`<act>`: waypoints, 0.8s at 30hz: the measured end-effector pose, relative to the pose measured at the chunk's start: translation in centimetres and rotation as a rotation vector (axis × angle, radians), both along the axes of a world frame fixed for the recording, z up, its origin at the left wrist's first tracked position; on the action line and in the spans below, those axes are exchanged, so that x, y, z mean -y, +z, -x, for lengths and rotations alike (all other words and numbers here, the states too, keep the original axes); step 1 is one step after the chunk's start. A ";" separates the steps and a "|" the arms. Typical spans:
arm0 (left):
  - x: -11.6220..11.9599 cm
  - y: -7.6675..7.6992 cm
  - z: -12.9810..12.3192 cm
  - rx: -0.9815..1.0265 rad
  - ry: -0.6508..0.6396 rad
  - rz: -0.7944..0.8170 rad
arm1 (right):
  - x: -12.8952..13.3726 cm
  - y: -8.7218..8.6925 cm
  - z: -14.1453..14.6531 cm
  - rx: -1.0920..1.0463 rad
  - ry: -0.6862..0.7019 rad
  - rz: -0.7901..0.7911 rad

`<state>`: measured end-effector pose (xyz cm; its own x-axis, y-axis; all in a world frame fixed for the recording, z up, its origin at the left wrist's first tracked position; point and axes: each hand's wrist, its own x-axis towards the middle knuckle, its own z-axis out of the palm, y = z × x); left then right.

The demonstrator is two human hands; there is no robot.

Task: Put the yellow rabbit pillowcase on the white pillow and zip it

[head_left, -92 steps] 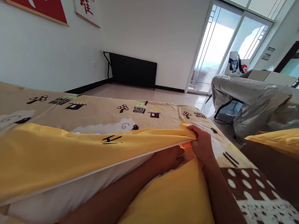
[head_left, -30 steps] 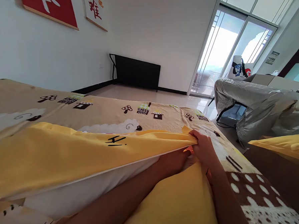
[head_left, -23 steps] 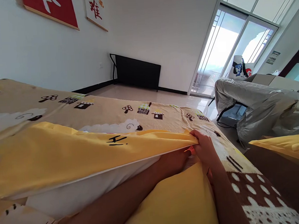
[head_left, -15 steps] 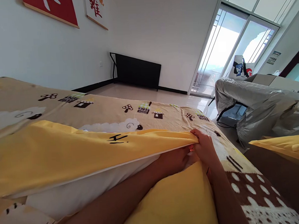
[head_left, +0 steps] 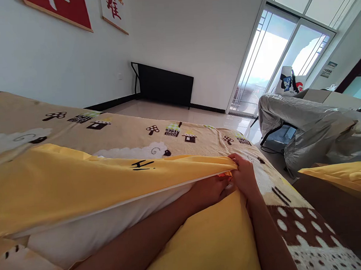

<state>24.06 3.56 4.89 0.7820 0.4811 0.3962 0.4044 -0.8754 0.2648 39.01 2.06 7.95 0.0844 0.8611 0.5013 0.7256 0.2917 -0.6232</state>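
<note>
A yellow pillowcase (head_left: 89,184) with black "Hi" lettering is stretched across the bed, its opening facing me. White fabric (head_left: 112,219) shows inside, beneath its upper layer. My right hand (head_left: 243,174) pinches the right end of that layer's edge between thumb and fingers. Under the edge, my left hand (head_left: 212,189) reaches into the right corner with curled fingers; its fingertips are partly hidden, as is anything they hold. Yellow fabric (head_left: 204,242) bulges between my two forearms, and whether it belongs to the same pillowcase I cannot tell.
A beige blanket (head_left: 125,129) printed with sheep and mushrooms covers the bed. More yellow fabric (head_left: 346,176) lies at the right on a brown surface. Furniture wrapped in grey plastic (head_left: 313,120) stands beyond, near glass doors (head_left: 273,53). A black panel (head_left: 165,83) leans against the far wall.
My left hand has drawn back slightly to the left inside the corner. My right hand keeps its pinch on the edge, and the view has shifted a little.
</note>
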 end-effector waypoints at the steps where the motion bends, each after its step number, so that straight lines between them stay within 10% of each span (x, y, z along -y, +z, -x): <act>1: 0.0 0.0 0.0 0.011 0.000 -0.003 | 0.0 0.0 0.0 0.002 0.000 0.004; 24: 0.6 0.3 -0.3 0.007 0.093 -0.118 | -0.1 0.2 -0.5 -0.144 0.171 0.113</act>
